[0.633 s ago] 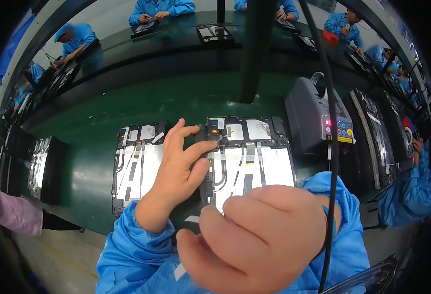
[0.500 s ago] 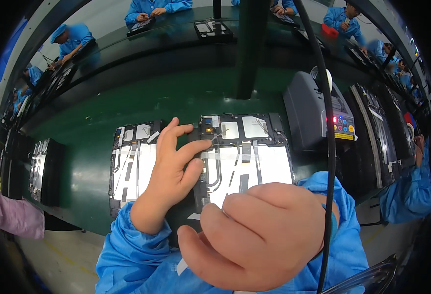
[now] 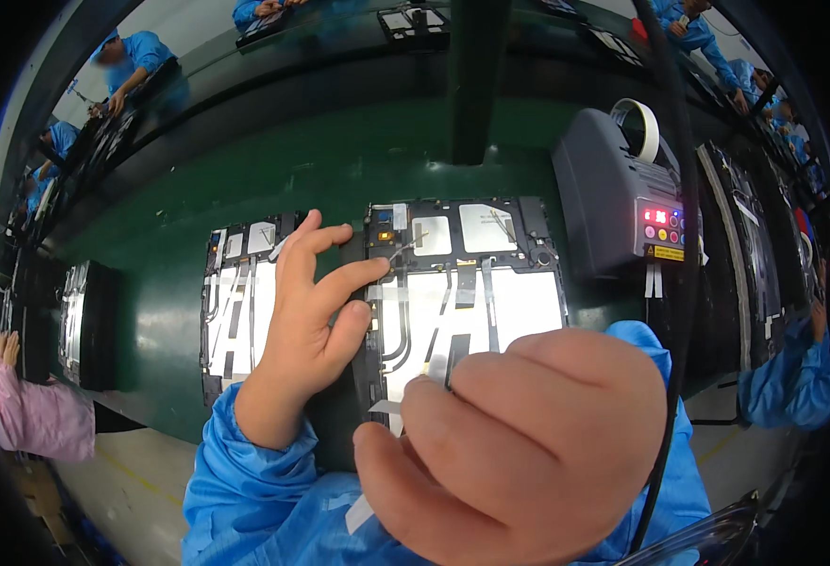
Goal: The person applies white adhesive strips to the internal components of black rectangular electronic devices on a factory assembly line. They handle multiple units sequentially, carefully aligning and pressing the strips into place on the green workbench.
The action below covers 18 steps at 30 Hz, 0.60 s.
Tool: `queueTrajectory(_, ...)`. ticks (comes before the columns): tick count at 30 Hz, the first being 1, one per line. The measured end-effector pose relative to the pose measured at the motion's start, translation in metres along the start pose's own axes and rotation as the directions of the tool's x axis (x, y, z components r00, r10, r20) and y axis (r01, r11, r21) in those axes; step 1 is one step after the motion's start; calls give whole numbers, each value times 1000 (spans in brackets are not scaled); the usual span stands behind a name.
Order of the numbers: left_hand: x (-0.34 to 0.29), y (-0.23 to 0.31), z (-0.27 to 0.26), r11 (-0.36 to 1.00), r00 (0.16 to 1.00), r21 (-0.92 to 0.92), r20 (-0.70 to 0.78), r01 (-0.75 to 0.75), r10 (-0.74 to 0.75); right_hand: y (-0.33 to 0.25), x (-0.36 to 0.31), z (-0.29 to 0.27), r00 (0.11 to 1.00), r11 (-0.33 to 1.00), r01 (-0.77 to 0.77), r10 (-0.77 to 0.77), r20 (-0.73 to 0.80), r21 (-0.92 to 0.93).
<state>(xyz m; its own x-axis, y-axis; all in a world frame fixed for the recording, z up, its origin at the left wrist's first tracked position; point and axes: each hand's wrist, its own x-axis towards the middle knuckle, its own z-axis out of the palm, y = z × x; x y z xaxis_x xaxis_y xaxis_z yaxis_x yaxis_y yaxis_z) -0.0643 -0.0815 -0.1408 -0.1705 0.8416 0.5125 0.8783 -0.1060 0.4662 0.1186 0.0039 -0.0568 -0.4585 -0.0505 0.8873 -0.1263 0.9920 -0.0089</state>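
Observation:
A flat electronic device [image 3: 519,297] with a black frame and bright silver panels lies open in front of me. My left hand [image 3: 316,316] rests along its left edge, fingers spread, with the index fingertip by a thin wire near the top left. Closed and close to the camera, my right hand [image 3: 528,443] hovers over the lower part of the device. Its fingertips are mostly hidden, so what it holds cannot be made out. One pale tape strip [image 3: 388,407] shows at the device's lower left, and another tape piece [image 3: 359,514] is beside my right thumb.
A second similar device [image 3: 235,321] lies to the left, and a stack of devices [image 3: 80,325] stands farther left. A grey tape dispenser [image 3: 603,203] with two strips [image 3: 653,281] hanging out stands right. More stacked devices [image 3: 740,255] are beyond it. Blue-clad co-workers sit across the bench.
The view has shifted slightly. Two tape strips now show at the dispenser's front. My left hand keeps its place on the device; my right hand stays closed above it.

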Motion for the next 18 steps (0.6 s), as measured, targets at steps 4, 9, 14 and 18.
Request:
queueTrajectory(4,0,5,-3,1000,1000,-22,-15,20,-21,1,13,-29,964,998,22,-5,266,-62)
queueTrajectory(9,-5,0,0,999,999,-24,3,32,-32,11,10,-43,932,990,138,-116,344,-40)
queueTrajectory(14,0,4,-3,999,1000,-35,-11,4,-5,24,21,-72,829,909,414,-395,396,41)
queueTrajectory(18,-3,3,-1,999,999,-25,-15,33,-33,20,30,-81,742,887,456,-426,518,77)
